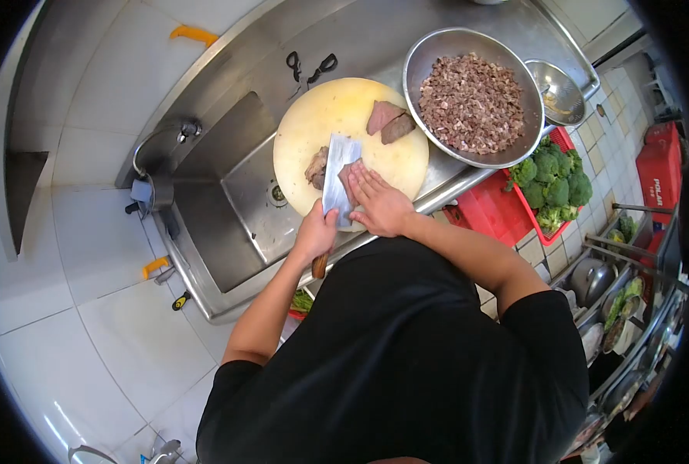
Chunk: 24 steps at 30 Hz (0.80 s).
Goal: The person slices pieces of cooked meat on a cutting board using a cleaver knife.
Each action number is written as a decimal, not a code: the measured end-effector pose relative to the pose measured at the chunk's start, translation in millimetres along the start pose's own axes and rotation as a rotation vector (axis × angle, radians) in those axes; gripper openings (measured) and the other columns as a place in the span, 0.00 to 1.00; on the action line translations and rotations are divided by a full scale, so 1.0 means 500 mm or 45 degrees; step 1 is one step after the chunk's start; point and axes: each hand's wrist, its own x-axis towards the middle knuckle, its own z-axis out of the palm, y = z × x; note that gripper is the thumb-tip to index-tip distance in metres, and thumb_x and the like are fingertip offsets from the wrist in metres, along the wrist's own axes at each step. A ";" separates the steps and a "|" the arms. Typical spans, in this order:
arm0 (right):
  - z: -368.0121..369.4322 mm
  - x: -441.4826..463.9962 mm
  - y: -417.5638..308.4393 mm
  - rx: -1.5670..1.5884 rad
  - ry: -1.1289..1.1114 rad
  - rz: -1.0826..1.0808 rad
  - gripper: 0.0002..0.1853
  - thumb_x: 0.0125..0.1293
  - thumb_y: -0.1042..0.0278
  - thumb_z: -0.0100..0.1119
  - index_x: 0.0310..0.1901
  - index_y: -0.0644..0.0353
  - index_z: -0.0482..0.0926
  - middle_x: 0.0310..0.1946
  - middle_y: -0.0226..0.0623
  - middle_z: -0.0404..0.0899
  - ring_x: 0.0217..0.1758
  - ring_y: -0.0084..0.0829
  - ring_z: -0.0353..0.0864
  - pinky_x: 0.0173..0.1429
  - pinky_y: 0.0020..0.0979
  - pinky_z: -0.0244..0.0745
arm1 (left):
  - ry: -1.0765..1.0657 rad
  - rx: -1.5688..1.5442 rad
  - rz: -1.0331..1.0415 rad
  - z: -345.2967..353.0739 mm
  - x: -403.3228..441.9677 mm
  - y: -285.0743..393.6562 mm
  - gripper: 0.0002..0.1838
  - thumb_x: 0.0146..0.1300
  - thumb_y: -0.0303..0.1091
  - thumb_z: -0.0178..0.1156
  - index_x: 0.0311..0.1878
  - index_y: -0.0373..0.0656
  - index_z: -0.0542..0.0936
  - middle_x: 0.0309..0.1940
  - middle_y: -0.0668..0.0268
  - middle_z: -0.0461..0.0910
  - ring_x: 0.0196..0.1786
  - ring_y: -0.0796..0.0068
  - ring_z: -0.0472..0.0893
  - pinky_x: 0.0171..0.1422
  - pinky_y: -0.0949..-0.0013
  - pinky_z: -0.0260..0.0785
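My left hand is closed around the wooden handle of a cleaver. The broad blade stretches across a round yellowish cutting board. Just right of the blade, my right hand presses a brown piece of cooked meat against the board, its fingers close together on top. A ragged lump of meat lies to the left of the blade. Farther back on the board are two larger meat chunks, one pinkish and one darker. My fingers partly cover the held piece.
A steel bowl of diced meat overlaps the board's right side, with a strainer beyond. The board rests over a steel sink. Scissors lie behind it. Broccoli fills a red basket; crowded shelving stands right.
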 end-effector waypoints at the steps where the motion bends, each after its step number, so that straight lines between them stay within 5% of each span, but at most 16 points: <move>1: -0.003 -0.001 0.000 -0.011 0.004 -0.014 0.46 0.80 0.38 0.38 0.78 0.79 0.51 0.81 0.65 0.52 0.87 0.54 0.46 0.89 0.45 0.39 | -0.013 0.025 0.008 -0.005 -0.016 -0.009 0.14 0.77 0.38 0.55 0.54 0.35 0.73 0.34 0.42 0.84 0.33 0.46 0.87 0.44 0.47 0.78; 4: -0.007 -0.001 0.000 0.003 -0.012 -0.023 0.45 0.81 0.39 0.38 0.78 0.80 0.52 0.80 0.66 0.53 0.87 0.54 0.47 0.89 0.45 0.39 | 0.114 0.089 0.372 0.014 -0.025 -0.116 0.13 0.77 0.38 0.55 0.51 0.36 0.73 0.29 0.46 0.83 0.26 0.50 0.85 0.39 0.49 0.77; 7: 0.001 0.001 0.003 0.013 -0.004 -0.002 0.45 0.81 0.40 0.37 0.78 0.79 0.52 0.80 0.65 0.53 0.87 0.54 0.47 0.89 0.45 0.39 | 0.029 0.053 0.063 0.018 0.002 -0.063 0.14 0.77 0.37 0.55 0.55 0.36 0.74 0.35 0.43 0.85 0.35 0.46 0.88 0.45 0.49 0.78; 10: 0.006 0.005 0.007 -0.025 -0.014 -0.011 0.44 0.81 0.40 0.36 0.78 0.79 0.52 0.80 0.64 0.54 0.87 0.53 0.47 0.89 0.45 0.39 | -0.047 -0.005 -0.052 0.000 -0.009 -0.004 0.17 0.78 0.36 0.54 0.63 0.37 0.73 0.33 0.54 0.84 0.21 0.64 0.83 0.31 0.58 0.76; 13: -0.007 0.005 0.002 0.011 -0.053 -0.021 0.44 0.82 0.40 0.35 0.79 0.78 0.52 0.81 0.63 0.54 0.87 0.53 0.47 0.89 0.45 0.39 | 0.090 0.165 0.263 0.006 -0.053 -0.095 0.19 0.78 0.37 0.55 0.64 0.37 0.73 0.37 0.51 0.86 0.23 0.62 0.84 0.37 0.56 0.79; 14: 0.000 0.003 0.002 0.011 -0.026 -0.024 0.43 0.82 0.41 0.34 0.79 0.77 0.53 0.81 0.62 0.54 0.88 0.52 0.47 0.89 0.45 0.39 | 0.272 0.263 0.569 0.026 -0.043 -0.161 0.18 0.77 0.37 0.55 0.63 0.37 0.74 0.38 0.51 0.87 0.24 0.60 0.84 0.37 0.56 0.78; 20: 0.008 0.007 0.004 -0.003 0.011 -0.011 0.39 0.81 0.46 0.39 0.78 0.77 0.55 0.81 0.61 0.56 0.87 0.51 0.50 0.89 0.45 0.41 | -0.060 -0.039 -0.182 -0.008 -0.034 0.007 0.17 0.77 0.37 0.56 0.62 0.37 0.74 0.38 0.49 0.87 0.31 0.53 0.87 0.43 0.53 0.79; 24: 0.008 0.007 0.005 0.023 0.049 -0.018 0.37 0.80 0.50 0.42 0.77 0.76 0.58 0.80 0.60 0.57 0.86 0.52 0.52 0.88 0.46 0.45 | 0.199 0.225 0.245 0.028 -0.050 -0.121 0.17 0.77 0.38 0.56 0.59 0.36 0.73 0.34 0.48 0.86 0.28 0.55 0.86 0.38 0.53 0.78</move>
